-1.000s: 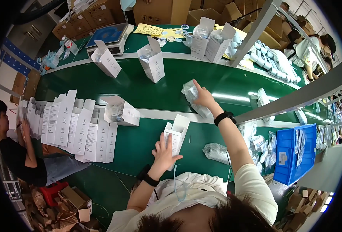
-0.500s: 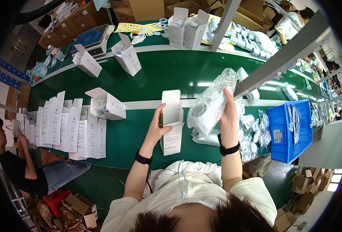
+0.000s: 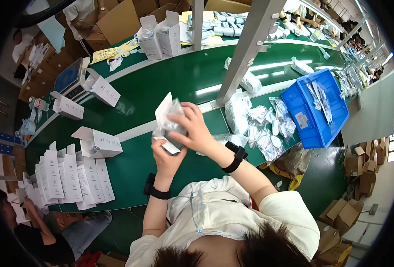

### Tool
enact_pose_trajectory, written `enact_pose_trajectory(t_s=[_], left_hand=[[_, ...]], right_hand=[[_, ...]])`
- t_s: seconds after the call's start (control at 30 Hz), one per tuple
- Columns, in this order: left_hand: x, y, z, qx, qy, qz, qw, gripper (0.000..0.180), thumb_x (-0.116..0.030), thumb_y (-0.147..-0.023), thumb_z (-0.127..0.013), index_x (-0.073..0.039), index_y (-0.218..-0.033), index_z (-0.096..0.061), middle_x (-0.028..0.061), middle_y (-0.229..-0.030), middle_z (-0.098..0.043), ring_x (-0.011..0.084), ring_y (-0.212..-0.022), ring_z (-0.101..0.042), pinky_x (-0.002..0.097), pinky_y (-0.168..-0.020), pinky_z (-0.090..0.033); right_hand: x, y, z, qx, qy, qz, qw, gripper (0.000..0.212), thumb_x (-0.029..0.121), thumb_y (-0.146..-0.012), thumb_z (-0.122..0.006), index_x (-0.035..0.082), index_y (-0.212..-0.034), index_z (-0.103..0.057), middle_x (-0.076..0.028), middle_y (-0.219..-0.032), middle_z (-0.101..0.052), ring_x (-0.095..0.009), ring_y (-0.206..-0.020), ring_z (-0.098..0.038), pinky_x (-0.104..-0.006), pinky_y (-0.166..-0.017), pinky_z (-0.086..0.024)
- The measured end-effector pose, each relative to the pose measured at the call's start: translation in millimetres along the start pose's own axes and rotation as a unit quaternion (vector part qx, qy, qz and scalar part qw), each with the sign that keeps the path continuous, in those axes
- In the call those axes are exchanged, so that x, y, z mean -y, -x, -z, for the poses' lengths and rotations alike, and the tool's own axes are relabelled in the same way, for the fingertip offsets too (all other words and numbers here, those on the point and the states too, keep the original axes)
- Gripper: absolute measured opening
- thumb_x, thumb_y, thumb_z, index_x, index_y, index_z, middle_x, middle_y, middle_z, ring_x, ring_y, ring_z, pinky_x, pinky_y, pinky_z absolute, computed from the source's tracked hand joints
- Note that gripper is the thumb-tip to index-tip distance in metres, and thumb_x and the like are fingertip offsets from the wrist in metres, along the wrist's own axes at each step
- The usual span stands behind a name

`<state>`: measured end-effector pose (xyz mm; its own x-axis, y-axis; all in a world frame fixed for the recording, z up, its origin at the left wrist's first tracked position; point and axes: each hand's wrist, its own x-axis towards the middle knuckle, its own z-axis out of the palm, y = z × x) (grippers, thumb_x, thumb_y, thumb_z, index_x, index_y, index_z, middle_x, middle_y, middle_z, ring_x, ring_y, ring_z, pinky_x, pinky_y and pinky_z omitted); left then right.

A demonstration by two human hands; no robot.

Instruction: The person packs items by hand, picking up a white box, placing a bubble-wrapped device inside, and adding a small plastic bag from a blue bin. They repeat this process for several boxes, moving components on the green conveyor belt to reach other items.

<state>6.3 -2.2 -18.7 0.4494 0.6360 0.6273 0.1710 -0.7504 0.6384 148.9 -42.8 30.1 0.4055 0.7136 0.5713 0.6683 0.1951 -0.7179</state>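
Observation:
My left hand (image 3: 166, 162) grips a small white carton (image 3: 163, 108) from below, in front of my chest over the green bench. The carton is tilted, with its flap standing up. A clear bubble-wrapped item (image 3: 174, 109) sits in the carton's mouth, partly inside it. Bent over that wrap are the fingers of my right hand (image 3: 196, 129), pressing against it. My hand hides much of the item and of the carton's opening.
Several white cartons (image 3: 79, 180) stand in rows at the left; an open filled carton (image 3: 105, 144) is behind them. Right of my hands lie bagged parts (image 3: 268, 120) and a blue bin (image 3: 315, 133). A metal post (image 3: 246, 58) rises beyond my right hand. A co-worker (image 3: 41, 236) sits left.
My right hand has brought the bubble-wrapped item left to the carton and put it partly in. My left hand has lifted and tilted the carton. The view has turned.

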Motion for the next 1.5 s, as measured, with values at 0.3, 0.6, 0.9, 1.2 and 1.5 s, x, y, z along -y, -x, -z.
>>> enact_pose_trajectory(t_s=[0.3,0.6,0.9,1.2,1.5], left_hand=[[31.4,31.0,31.6,0.028,-0.010,0.127,0.991,0.069,-0.007,-0.059,-0.077,-0.006,-0.109,-0.030,0.0191,-0.115,-0.037,0.0327,-0.104,-0.045,0.0396,-0.089,-0.036],[-4.4,-8.5,39.6,0.046,-0.111,0.224,0.967,0.033,-0.003,-0.061,-0.072,-0.004,-0.089,-0.053,0.0148,-0.103,-0.045,0.0311,-0.092,-0.049,0.0354,-0.078,-0.041],[10.5,-25.3,53.9,0.040,-0.129,0.267,0.954,0.019,-0.001,-0.060,-0.070,-0.001,-0.070,-0.054,0.0110,-0.069,-0.053,0.0252,-0.061,-0.052,0.0317,-0.055,-0.039],[14.6,-32.5,67.2,0.075,-0.088,0.305,0.945,0.017,0.002,-0.060,-0.069,0.000,-0.065,-0.053,0.0121,-0.068,-0.055,0.0209,-0.055,-0.050,0.0298,-0.049,-0.037],[19.0,-23.3,68.6,0.047,-0.063,0.285,0.955,0.018,0.000,-0.060,-0.070,-0.001,-0.067,-0.054,0.0115,-0.067,-0.055,0.0209,-0.055,-0.050,0.0295,-0.050,-0.037]], right_hand=[[-225.4,63.9,137.4,-0.034,0.373,-0.222,0.900,0.022,0.009,-0.074,-0.060,-0.001,-0.093,-0.059,-0.015,-0.090,-0.060,-0.031,-0.087,-0.056,-0.0352,-0.073,-0.045],[-302.3,56.8,128.8,0.047,0.241,-0.257,0.935,0.042,0.010,-0.065,-0.068,0.000,-0.103,-0.055,-0.014,-0.084,-0.058,-0.027,-0.075,-0.056,-0.0325,-0.067,-0.045],[-79.3,19.7,99.2,-0.329,-0.081,-0.090,0.937,0.020,-0.004,-0.076,-0.059,0.003,-0.094,-0.055,-0.007,-0.093,-0.056,-0.018,-0.080,-0.054,-0.0263,-0.068,-0.045],[-9.2,-21.3,-41.3,0.215,-0.177,0.366,0.888,0.020,0.002,-0.063,-0.059,0.002,-0.083,-0.057,-0.008,-0.084,-0.056,-0.026,-0.084,-0.056,-0.0348,-0.069,-0.048],[-18.1,-20.6,-39.7,0.427,-0.006,0.365,0.828,0.044,0.028,-0.067,-0.069,0.005,-0.102,-0.056,-0.008,-0.105,-0.052,-0.026,-0.111,-0.042,-0.0426,-0.099,-0.028]])
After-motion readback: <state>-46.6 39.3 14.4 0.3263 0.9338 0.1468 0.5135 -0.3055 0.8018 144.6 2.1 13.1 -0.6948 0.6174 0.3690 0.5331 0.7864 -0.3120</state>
